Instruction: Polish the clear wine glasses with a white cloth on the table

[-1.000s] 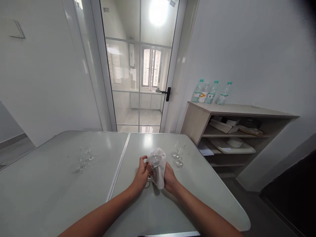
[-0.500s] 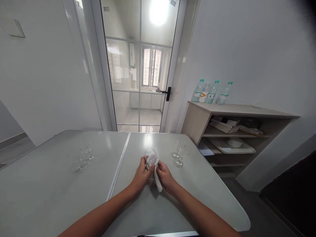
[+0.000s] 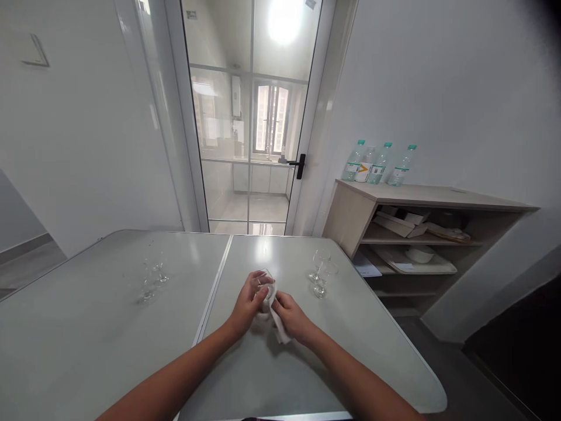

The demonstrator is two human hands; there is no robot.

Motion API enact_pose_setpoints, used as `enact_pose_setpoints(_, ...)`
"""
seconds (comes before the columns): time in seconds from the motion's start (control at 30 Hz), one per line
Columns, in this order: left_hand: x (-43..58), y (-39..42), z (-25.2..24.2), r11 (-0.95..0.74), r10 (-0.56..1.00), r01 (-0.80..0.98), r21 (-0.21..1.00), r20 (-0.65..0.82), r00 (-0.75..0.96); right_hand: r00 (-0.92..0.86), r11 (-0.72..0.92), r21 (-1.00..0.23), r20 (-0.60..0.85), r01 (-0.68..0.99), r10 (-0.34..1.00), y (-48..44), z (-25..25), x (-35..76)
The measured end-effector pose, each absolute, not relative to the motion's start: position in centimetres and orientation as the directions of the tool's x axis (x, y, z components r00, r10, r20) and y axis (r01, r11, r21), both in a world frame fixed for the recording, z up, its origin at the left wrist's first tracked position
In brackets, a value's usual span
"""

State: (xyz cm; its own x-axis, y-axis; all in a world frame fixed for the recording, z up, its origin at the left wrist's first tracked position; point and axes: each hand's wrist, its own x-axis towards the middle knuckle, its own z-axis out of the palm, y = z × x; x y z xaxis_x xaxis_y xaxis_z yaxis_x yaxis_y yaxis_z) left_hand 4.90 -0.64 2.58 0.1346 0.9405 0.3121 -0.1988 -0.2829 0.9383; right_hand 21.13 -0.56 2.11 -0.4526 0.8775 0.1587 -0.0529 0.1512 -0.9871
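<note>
Above the table's right half, my left hand (image 3: 250,297) wraps round a clear stemmed glass (image 3: 265,279), which is tilted. My right hand (image 3: 291,313) is closed on a white cloth (image 3: 279,328). Part of the cloth lies against the glass and its loose end hangs down between my hands. The stem and foot of the held glass are mostly hidden by fingers and cloth. Two stemmed glasses stand upright to the right, a nearer glass (image 3: 320,287) and a farther glass (image 3: 314,275). Farther left, several clear glasses (image 3: 149,292) stand close together.
The pale table (image 3: 109,351) has a metal seam (image 3: 214,280) across it. Behind it is a glazed door (image 3: 249,193) with a black handle (image 3: 300,166). On the right, a wooden shelf unit (image 3: 350,213) carries several plastic bottles (image 3: 377,165) on top, with a bowl (image 3: 419,254) and boxes inside.
My left hand has shifted slightly left and its fingers have come up over the glass, which has turned and tilted. My right hand and the cloth have moved a little lower.
</note>
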Motion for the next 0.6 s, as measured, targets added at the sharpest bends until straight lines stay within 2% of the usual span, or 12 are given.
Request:
enact_pose_setpoints(0.07,4.9,-0.7,2.6,-0.31,0.94,-0.133,0.941,0.325,0.108,-0.373,0.38,-0.909,0.298,0.17,0.879,-0.5,2.2,21.3)
enact_pose_setpoints(0.1,4.9,-0.7,2.6,-0.315,0.939,-0.123,0.941,0.328,0.101,-0.344,0.429,-0.859,0.327,0.281,0.88,-0.5,2.1,21.3)
enact_pose_setpoints(0.2,4.9,-0.7,2.4,-0.326,0.938,-0.107,0.939,0.336,0.09,-0.282,0.44,-0.729,0.339,0.524,0.898,-0.6,1.8,21.3)
enact_pose_setpoints(0.3,4.8,-0.4,2.1,-0.315,0.943,-0.095,0.944,0.323,0.081,-0.261,0.433,-0.674,0.346,0.599,0.901,-0.9,1.7,21.3)
enact_pose_setpoints(0.4,4.6,-0.2,2.2,-0.287,0.943,-0.162,0.944,0.308,0.125,-0.263,0.384,-0.791,0.289,0.476,0.921,-0.9,2.1,21.4)
enact_pose_setpoints(0.47,4.4,-0.2,2.6,-0.26,0.937,-0.234,0.937,0.303,0.173,-0.342,0.27,-0.932,0.178,0.243,0.923,-0.8,2.4,21.5)
enact_pose_setpoints(0.53,4.3,-0.2,2.9,-0.2,0.937,-0.3,0.933,0.272,0.221,-0.502,0.022,-0.999,0.03,-0.023,0.864,-0.8,2.5,21.6)
enact_pose_setpoints(0.6,4.1,-0.2,3.1,-0.14,0.936,-0.341,0.93,0.236,0.26,-0.634,-0.229,-0.958,-0.068,-0.174,0.77,-0.7,2.5,21.6)
